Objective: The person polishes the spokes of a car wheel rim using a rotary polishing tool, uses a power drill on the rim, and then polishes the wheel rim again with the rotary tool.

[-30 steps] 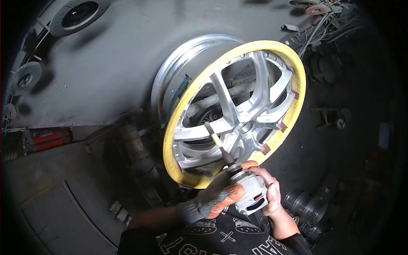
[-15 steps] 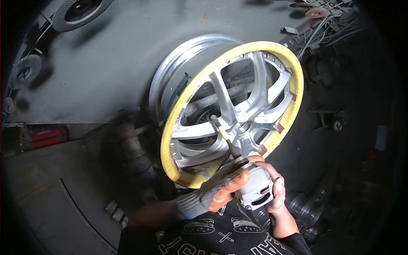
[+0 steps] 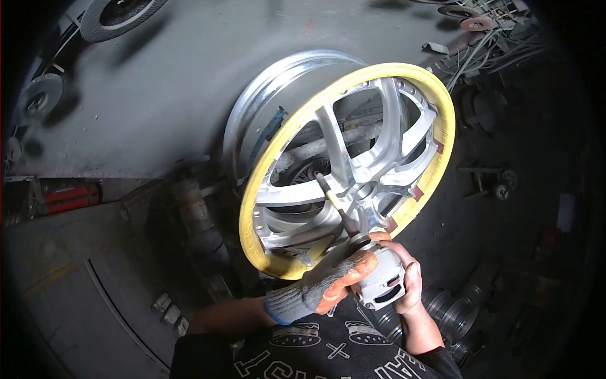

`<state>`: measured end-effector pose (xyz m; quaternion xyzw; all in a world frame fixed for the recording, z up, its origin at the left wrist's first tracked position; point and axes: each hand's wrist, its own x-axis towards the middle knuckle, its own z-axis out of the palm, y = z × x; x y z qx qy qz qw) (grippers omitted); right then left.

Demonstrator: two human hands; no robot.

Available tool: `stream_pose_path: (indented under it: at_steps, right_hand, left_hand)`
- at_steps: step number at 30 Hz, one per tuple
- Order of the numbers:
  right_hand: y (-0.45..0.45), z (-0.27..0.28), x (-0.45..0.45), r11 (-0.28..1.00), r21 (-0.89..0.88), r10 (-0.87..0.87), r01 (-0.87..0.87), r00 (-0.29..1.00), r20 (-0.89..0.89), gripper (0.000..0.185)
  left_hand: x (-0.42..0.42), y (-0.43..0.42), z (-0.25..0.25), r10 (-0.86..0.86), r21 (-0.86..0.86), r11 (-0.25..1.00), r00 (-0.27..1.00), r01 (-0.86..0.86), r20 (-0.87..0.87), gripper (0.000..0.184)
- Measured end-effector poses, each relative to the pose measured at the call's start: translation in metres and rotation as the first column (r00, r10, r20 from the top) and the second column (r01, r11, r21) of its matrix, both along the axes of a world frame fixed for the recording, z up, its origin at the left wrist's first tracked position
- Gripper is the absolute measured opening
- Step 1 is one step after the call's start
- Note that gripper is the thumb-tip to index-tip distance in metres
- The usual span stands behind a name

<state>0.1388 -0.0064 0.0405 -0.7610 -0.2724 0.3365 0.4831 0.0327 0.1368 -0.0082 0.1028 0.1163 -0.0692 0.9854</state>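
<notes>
A silver multi-spoke wheel (image 3: 392,114) stands tilted at the centre, its front rim covered in yellow tape with several dark red patches at the right. My left hand (image 3: 325,287), in a grey and orange glove, is wrapped round the front of a grey power tool (image 3: 380,278). At the tool's right side my right hand (image 3: 410,278) grips the housing; its visible thumb and palm are bare, and an orange covering shows near the tool's neck. The tool's long shaft (image 3: 333,201) points up and left, its tip over a left spoke. Whether the tip touches the metal I cannot tell.
Flap discs (image 3: 41,99) hang at the upper left, with more discs (image 3: 475,24) and cables (image 3: 473,57) at the upper right. A red object (image 3: 71,197) lies at the left. Dark shiny round parts (image 3: 456,316) sit at the lower right. Behind the spokes runs a pale bar (image 3: 309,150).
Both hands and the tool have shifted slightly up and right since one second ago. The shaft's tip has moved right and slightly up along the spoke, toward the hub.
</notes>
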Motion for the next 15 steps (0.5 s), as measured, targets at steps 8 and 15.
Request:
stream_pose_path:
  at_steps: [8, 15]
  right_hand:
    - [0.030, 0.007, -0.015, 0.981, 0.079, 0.179, -0.176, 0.983, -0.036, 0.076]
    - [0.039, 0.016, -0.024, 0.969, 0.027, 0.246, -0.247, 0.969, 0.017, 0.072]
  left_hand:
    - [-0.032, 0.014, 0.009, 0.199, -0.065, 0.979, 0.978, -0.194, 0.067, 0.068]
    - [-0.048, 0.020, 0.014, 0.171, -0.033, 0.984, 0.983, -0.173, -0.064, 0.082]
